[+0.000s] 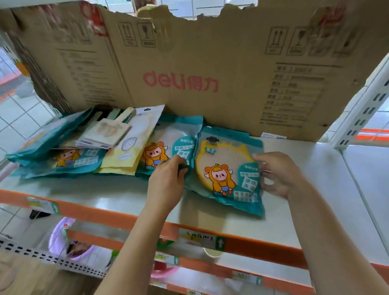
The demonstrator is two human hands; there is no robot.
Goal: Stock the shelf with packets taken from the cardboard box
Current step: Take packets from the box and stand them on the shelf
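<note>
Right hand [278,176]: grip closed, thumb and fingers pinching the right edge of a teal plastic packet with a yellow round insert and cartoon figure [227,168]. Left hand [168,183]: grip curled round the same packet's left edge, fingertips tucked in where it meets the neighbouring teal cartoon packet [161,147]. The held packet lies flat on the pale metal shelf with orange front rail [100,200]. It is the rightmost of a row that includes a pale yellow packet [127,152] and a heap of teal packets [51,148] further left. A torn brown cardboard sheet printed "deli" [206,66] stands behind.

Assessment: placement step, with the packet apparently being squared against the row. The next move calls for both hands to let go and reach to the box, which is not in view.
</note>
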